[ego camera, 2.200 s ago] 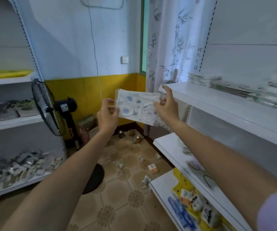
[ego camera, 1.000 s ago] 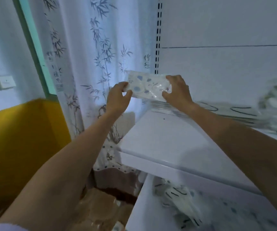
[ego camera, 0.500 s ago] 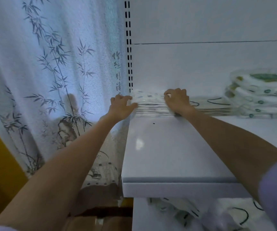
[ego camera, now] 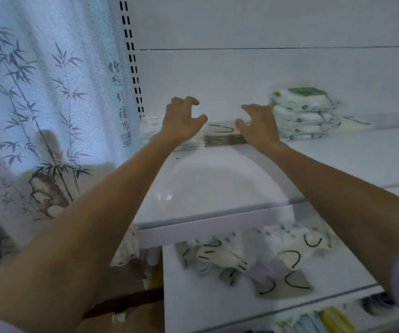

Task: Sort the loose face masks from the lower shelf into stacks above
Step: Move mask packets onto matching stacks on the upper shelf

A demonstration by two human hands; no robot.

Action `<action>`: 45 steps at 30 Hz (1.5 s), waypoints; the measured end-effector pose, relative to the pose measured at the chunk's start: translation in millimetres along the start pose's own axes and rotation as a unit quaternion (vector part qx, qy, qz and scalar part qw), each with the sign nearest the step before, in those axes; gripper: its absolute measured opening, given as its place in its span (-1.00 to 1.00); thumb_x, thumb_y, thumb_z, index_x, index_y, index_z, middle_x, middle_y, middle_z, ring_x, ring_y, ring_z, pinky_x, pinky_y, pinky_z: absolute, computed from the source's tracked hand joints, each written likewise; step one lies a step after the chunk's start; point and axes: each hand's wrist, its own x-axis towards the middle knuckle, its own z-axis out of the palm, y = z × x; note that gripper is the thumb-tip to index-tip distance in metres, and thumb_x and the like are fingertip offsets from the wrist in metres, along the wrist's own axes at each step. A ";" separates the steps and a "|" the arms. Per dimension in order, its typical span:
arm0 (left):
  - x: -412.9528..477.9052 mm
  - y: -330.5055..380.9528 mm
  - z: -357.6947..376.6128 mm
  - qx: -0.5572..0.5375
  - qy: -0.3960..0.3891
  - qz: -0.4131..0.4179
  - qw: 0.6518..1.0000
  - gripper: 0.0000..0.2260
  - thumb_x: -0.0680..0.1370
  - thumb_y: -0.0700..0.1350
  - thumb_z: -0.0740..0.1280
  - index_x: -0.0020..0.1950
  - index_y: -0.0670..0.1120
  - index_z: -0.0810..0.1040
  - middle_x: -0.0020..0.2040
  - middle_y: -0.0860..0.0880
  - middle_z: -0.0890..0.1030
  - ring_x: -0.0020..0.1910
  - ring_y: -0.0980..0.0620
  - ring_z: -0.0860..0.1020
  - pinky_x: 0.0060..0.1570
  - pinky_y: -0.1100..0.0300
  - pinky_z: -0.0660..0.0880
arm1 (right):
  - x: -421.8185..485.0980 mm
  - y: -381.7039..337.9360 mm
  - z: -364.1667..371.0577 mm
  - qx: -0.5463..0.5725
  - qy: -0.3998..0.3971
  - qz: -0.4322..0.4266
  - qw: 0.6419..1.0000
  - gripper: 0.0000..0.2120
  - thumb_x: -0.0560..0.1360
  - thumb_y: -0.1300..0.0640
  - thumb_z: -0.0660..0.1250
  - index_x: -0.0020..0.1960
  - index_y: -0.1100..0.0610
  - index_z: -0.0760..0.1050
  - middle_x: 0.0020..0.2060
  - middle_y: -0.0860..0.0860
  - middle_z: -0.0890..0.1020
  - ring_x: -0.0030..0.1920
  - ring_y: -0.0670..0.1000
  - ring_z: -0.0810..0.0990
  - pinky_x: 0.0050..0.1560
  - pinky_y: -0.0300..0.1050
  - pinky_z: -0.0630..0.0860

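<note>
Arms outstretched, left hand [ego camera: 181, 123] and right hand [ego camera: 259, 127] over the mask stacks [ego camera: 220, 136], fingers [ego camera: 249, 108] apart, empty.

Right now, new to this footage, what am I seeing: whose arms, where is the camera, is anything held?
This single view comes from a camera worn on a person's head, looking forward and down. The bare arms are that person's own. The left hand and right hand are raised over the upper shelf, fingers loosely bent, with no grip on anything. Behind them lie flat mask stacks and a taller pile of green-printed packs. On the lower shelf, loose masks lie jumbled, not yet sorted. A bamboo-print curtain hangs at left.
</note>
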 end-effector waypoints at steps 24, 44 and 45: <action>-228.1 304.8 333.9 -0.117 -0.349 0.194 0.909 -0.60 0.42 0.02 0.30 0.21 -0.10 0.54 0.25 -0.17 0.50 0.26 -0.15 0.41 0.27 0.13 0.31 | -338.6 298.0 -323.6 -0.104 0.092 0.409 0.902 -0.45 0.55 0.04 0.24 0.49 0.16 0.21 0.33 0.15 0.45 0.29 0.18 0.45 0.26 0.04 0.41; -226.4 322.9 547.5 -0.119 -0.416 0.103 0.896 -0.68 0.52 -0.14 0.32 0.27 -0.13 0.48 0.29 -0.19 0.43 0.27 -0.14 0.38 0.22 0.12 0.33 | -348.5 482.7 -257.1 0.003 0.009 0.524 0.852 -0.45 0.56 0.09 0.27 0.48 0.18 0.18 0.30 0.17 0.46 0.28 0.13 0.44 0.21 -0.07 0.38; -226.7 327.8 552.3 -0.129 -0.408 0.100 0.898 -0.69 0.52 -0.16 0.32 0.26 -0.13 0.49 0.28 -0.19 0.44 0.27 -0.13 0.39 0.21 0.14 0.33 | -346.4 490.1 -255.2 0.005 0.004 0.517 0.856 -0.46 0.55 0.11 0.27 0.47 0.20 0.20 0.28 0.19 0.47 0.27 0.14 0.45 0.21 -0.08 0.38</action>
